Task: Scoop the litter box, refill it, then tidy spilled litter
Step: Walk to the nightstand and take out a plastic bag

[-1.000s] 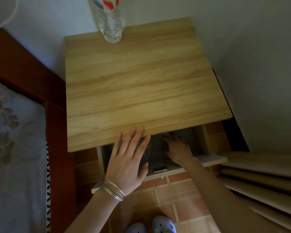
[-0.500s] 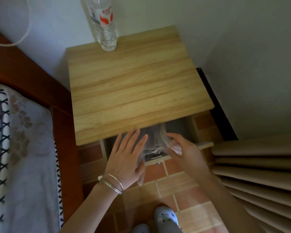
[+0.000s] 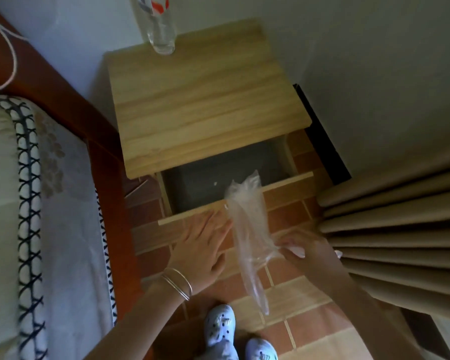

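Fingers (image 3: 290, 240) of the right hand (image 3: 305, 249) pinch a clear plastic bag (image 3: 247, 224) partway down, the crumpled film hanging before the open drawer (image 3: 286, 184), its blurred lower end near a pale shoe (image 3: 220, 327). The left hand (image 3: 203, 245) lies flat against the drawer front, fingers straight and close together, just left of the bag. The drawer's inside is too dark to read, and the bottle (image 3: 161, 29) on the nightstand (image 3: 205, 100) is cut off at the top edge

Counts by kind
One bedside table (image 3: 205, 100), one drawer (image 3: 198, 188), one plastic bag (image 3: 247, 229), one bottle (image 3: 161, 29), one left hand (image 3: 200, 245), one right hand (image 3: 304, 245), two shoes (image 3: 220, 326) (image 3: 260, 349).
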Demonstrator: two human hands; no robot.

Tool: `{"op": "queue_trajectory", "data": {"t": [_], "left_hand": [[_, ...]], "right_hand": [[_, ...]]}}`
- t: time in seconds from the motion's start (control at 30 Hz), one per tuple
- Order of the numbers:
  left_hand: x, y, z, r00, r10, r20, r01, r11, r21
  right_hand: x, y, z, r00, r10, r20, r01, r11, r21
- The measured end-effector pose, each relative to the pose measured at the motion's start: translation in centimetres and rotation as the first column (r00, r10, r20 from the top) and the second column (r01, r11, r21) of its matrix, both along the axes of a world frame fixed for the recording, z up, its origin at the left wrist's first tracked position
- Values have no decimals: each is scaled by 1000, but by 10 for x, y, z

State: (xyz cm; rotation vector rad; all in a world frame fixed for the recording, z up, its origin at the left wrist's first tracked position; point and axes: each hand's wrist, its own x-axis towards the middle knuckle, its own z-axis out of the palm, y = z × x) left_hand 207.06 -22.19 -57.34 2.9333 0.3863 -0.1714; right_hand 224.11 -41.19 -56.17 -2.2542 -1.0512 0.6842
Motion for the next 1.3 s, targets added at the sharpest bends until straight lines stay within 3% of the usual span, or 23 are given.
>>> {"op": "queue_trajectory", "data": {"t": [0.13, 0.23, 0.5, 0.63, 0.73, 0.9, 1.3], "left_hand": [[-13, -20, -21, 999, -46, 2, 46, 998, 49], [-21, -19, -42, 998, -67, -18, 69, 990, 127], [-6, 21, -94, 981, -94, -169, 145, 937, 318], [-2, 37, -108, 972, -104, -209, 182, 899, 399], [-6, 50, -110, 968, -131, -216, 210, 890, 404], [16, 68, -89, 991, -54, -122, 103, 888, 447], [36, 93, -93, 980, 3, -197, 77, 915, 397]], "right_hand": [[-14, -35, -21, 997, 72, 13, -65, 954, -294], [-21, -52, -42, 996, 85, -6, -81, 926, -368], [-21, -19, -84, 996, -48, 76, 60, 986, -156], [-20, 8, -94, 994, -3, 113, 20, 989, -146], [-22, 24, -94, 992, 40, 123, -23, 990, -140], [-23, 48, -87, 990, 7, 142, -5, 1000, -9], [15, 80, -80, 986, -97, 136, 83, 991, 109]]}}
